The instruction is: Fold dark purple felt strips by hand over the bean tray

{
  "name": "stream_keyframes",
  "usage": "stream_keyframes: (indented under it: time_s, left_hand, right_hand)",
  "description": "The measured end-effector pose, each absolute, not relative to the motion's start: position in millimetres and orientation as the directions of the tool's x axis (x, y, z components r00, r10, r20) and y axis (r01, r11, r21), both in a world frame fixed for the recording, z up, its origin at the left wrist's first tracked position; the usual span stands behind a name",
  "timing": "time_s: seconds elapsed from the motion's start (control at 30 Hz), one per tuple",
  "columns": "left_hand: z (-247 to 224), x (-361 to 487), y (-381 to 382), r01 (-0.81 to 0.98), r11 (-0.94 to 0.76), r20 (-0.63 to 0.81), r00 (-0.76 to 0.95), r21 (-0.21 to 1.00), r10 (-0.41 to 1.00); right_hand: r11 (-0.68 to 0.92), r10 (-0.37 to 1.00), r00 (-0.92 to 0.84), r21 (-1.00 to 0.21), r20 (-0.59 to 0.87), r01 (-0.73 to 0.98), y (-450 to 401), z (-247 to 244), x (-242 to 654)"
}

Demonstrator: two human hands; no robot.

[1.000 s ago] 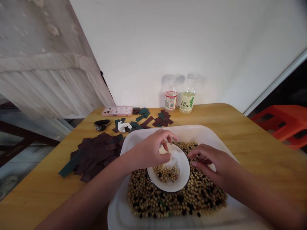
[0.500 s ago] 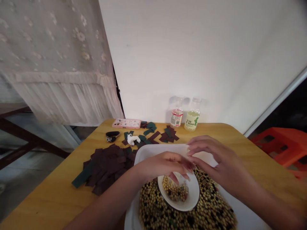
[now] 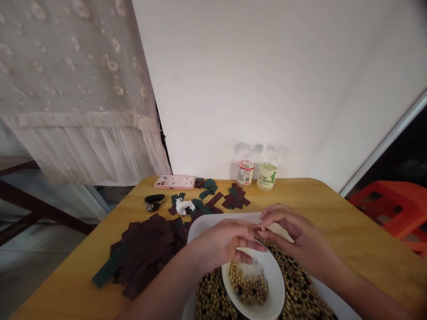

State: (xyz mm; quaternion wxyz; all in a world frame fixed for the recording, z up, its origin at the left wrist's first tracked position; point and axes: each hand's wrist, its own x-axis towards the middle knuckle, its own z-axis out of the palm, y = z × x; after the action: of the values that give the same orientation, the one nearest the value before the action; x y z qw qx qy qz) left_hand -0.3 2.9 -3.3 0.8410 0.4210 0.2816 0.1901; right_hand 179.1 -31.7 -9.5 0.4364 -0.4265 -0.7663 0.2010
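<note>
White bowl (image 3: pixel 274 289) on mixed beans (image 3: pixel 302 284)
Bowl holds a small heap of pale soybeans and dark beans (image 3: pixel 248 284); the mix fills a white tray (image 3: pixel 240 218).

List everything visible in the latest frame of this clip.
wooden table: one, yellow-brown, under everything
tray: one, white, front of table
loose beans: many, tan and black, in tray
bowl: one, white, on loose beans
bowl beans: many, mostly tan, in bowl
fabric strips: many, maroon and dark green, left of tray and behind it
tissue: one, white, among strips
phone: one, pink case, table's back edge
small object: one, black, left of strips
plastic bottles: two, clear, by wall
stool: one, orange, right of table
curtain: one, white lace, left
wall: one, white, behind table
left hand: one, above bowl
right hand: one, beside left hand
</note>
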Motion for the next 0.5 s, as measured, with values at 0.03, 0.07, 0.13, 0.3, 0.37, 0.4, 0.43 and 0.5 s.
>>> stream_keyframes:
  time_s: [0.03, 0.07, 0.13, 0.3, 0.37, 0.4, 0.43, 0.5]
  left_hand:
    - [-3.2, -1.1, 2.9, -0.087, 0.584, -0.314, 0.774, 0.807, 0.550]
    - [-2.8, -1.9, 2.7, -0.089, 0.594, -0.316, 0.779, 0.799, 0.542]
    - [-1.5, -3.2, 2.1, -0.089, 0.603, -0.319, 0.782, 0.792, 0.535]
    - [2.6, -4.6, 1.5, -0.050, 0.594, -0.338, 0.783, 0.803, 0.522]
    - [2.9, -4.5, 2.3, -0.039, 0.590, -0.339, 0.786, 0.806, 0.516]
    - [2.8, -4.3, 2.7, -0.037, 0.588, -0.338, 0.787, 0.808, 0.515]
    - [2.4, -4.2, 3.0, -0.034, 0.583, -0.337, 0.788, 0.812, 0.515]
    - [1.3, -4.0, 3.2, -0.034, 0.571, -0.328, 0.790, 0.820, 0.518]
  right_hand:
    - [0.544, 0.838, -0.244, -0.704, 0.488, 0.457, -31.4, -10.2, 178.9]
    - [0.529, 0.847, -0.233, -0.727, 0.477, 0.437, -31.0, -10.7, 178.5]
    - [0.505, 0.863, -0.219, -0.762, 0.456, 0.405, -30.3, -11.0, 177.4]
    - [0.486, 0.874, -0.205, -0.815, 0.441, 0.317, -29.4, -9.7, 175.7]
    - [0.491, 0.871, -0.196, -0.823, 0.451, 0.288, -29.6, -9.4, 175.8]
    - [0.494, 0.869, -0.190, -0.824, 0.457, 0.278, -29.8, -9.4, 176.0]
    - [0.496, 0.868, -0.183, -0.825, 0.461, 0.271, -30.2, -9.4, 176.3]
    - [0.499, 0.867, -0.173, -0.825, 0.468, 0.265, -31.0, -9.4, 176.9]
